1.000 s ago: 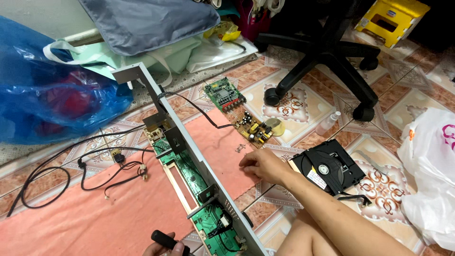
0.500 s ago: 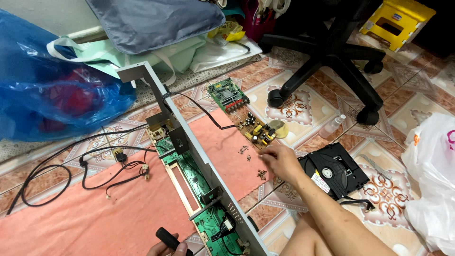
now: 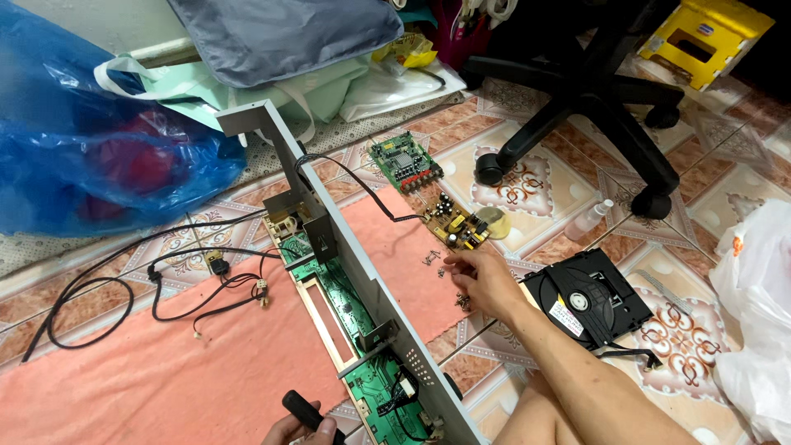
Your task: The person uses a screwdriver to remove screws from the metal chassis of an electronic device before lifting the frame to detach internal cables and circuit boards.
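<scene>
A grey metal chassis panel (image 3: 362,272) stands on edge across the pink mat, with green circuit boards (image 3: 329,284) fixed along its left face. My right hand (image 3: 486,280) reaches over small loose screws (image 3: 432,259) on the mat, fingers pinched together at them; whether a screw is held is not visible. My left hand (image 3: 309,428), at the bottom edge, grips a black tool handle (image 3: 301,408) next to the lower green board (image 3: 383,404).
A green board (image 3: 404,162) and a yellow board (image 3: 457,227) lie wired beyond the screws. A black disc drive (image 3: 589,297) sits at the right. Black cables (image 3: 165,276) sprawl left. An office chair base (image 3: 577,115), blue bag (image 3: 91,140) and white bag (image 3: 758,313) surround.
My right hand has shifted slightly among the screws on the mat. The left hand with the black handle stays at the bottom edge. The camera view has moved a little.
</scene>
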